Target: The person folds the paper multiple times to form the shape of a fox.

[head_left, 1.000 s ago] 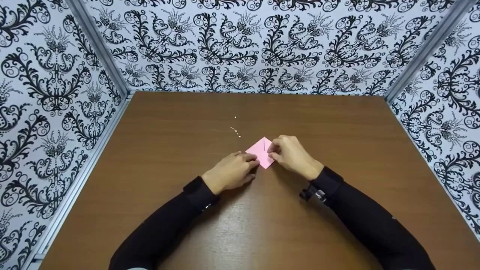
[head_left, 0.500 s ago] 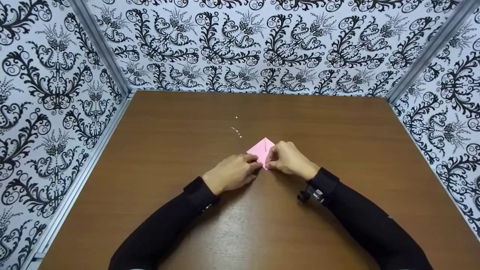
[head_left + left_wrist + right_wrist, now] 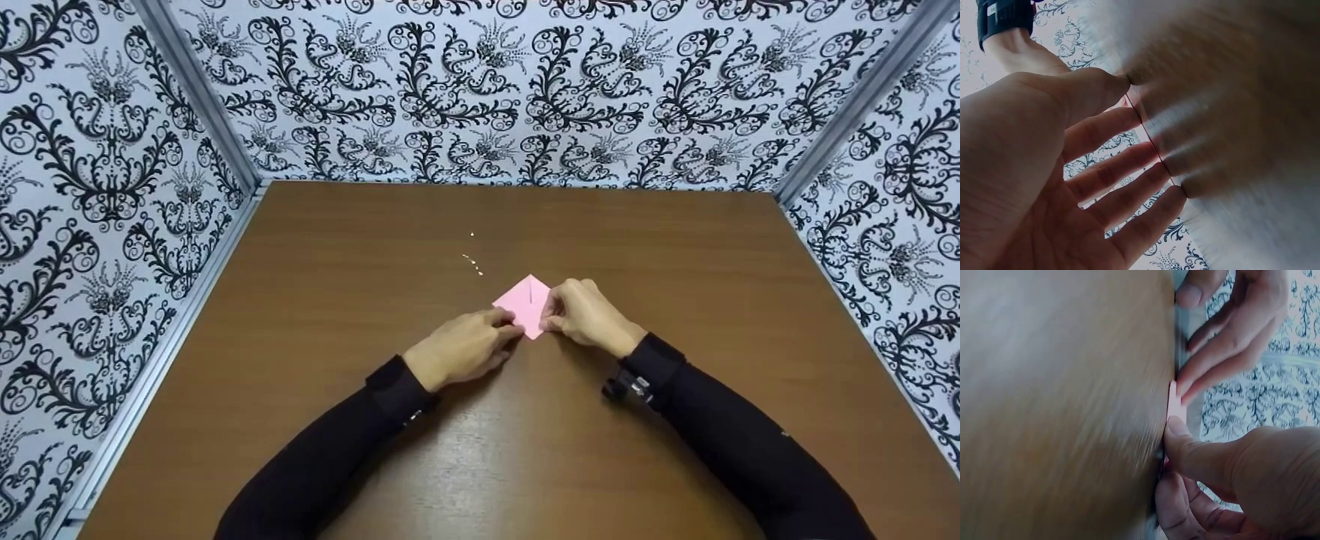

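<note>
A small folded pink paper (image 3: 530, 304) lies on the table like a diamond, one corner pointing away; a short crease line runs down from that far corner. From the left, my left hand (image 3: 466, 341) rests its fingertips on the paper's left side; in the left wrist view its fingers (image 3: 1134, 169) reach out fairly straight to the tabletop. My right hand (image 3: 589, 313) pinches the paper's right edge with thumb and curled fingers. The right wrist view shows that thumb (image 3: 1185, 444) on the pink paper's thin edge (image 3: 1174, 405), with the left hand's fingers just beyond it.
Several tiny white specks (image 3: 472, 261) lie on the brown wooden table (image 3: 360, 247) beyond the paper. White walls with black scrollwork (image 3: 480, 90) stand at the back and sides, joined by grey metal posts (image 3: 206, 97).
My right hand moved from the paper's right side down toward the near corner, then back out to the right edge, uncovering more paper. The left hand stays on the left side, hardly shifted.
</note>
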A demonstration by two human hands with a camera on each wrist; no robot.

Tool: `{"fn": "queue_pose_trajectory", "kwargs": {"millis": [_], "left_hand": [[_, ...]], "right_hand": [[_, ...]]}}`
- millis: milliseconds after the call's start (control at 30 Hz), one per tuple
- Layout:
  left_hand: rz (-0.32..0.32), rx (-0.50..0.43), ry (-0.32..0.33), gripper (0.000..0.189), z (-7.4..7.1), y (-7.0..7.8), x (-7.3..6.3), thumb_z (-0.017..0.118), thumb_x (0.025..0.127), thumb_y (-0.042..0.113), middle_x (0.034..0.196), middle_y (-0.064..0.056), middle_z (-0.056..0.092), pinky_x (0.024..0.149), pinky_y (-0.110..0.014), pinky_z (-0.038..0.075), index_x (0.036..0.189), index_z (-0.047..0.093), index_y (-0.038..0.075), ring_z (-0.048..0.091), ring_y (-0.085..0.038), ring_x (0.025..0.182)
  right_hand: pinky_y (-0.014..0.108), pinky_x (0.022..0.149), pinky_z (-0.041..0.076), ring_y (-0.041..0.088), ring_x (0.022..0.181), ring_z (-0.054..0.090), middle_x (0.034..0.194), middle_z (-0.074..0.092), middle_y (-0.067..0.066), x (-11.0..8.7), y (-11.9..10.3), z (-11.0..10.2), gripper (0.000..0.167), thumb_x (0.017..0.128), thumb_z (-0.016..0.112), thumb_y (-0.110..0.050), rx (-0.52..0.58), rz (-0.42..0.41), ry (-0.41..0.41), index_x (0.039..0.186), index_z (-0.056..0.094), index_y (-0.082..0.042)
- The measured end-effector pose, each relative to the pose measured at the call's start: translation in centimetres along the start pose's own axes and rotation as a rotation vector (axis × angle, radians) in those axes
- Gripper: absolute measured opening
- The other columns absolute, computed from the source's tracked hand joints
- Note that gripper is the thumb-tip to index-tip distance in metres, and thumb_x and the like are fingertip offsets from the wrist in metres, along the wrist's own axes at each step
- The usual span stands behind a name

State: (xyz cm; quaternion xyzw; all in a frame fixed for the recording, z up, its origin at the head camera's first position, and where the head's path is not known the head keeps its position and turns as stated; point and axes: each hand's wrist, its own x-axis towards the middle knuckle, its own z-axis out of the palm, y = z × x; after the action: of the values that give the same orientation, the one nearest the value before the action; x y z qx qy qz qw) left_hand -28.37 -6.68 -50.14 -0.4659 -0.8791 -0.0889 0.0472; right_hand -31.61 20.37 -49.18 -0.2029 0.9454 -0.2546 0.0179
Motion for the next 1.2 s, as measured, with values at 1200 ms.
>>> {"fn": "queue_pose_trajectory", "kwargs": {"millis": [1200], "left_hand": [[-0.065, 0.034, -0.013, 0.045, 0.0, 0.9, 0.2, 0.082, 0.112, 0.021, 0.153, -0.019, 0.076, 0.110, -0.050, 0.071, 0.155, 0.076, 0.008, 0.080, -0.038, 0.137]], "right_hand": [[0.042, 0.088, 0.060, 0.031, 0.096, 0.078, 0.099, 0.086, 0.013, 0.1, 1.6, -2.1, 0.004, 0.100, 0.091, -0.004, -0.001, -0.002, 0.182, 0.097, 0.091, -0.007]]}}
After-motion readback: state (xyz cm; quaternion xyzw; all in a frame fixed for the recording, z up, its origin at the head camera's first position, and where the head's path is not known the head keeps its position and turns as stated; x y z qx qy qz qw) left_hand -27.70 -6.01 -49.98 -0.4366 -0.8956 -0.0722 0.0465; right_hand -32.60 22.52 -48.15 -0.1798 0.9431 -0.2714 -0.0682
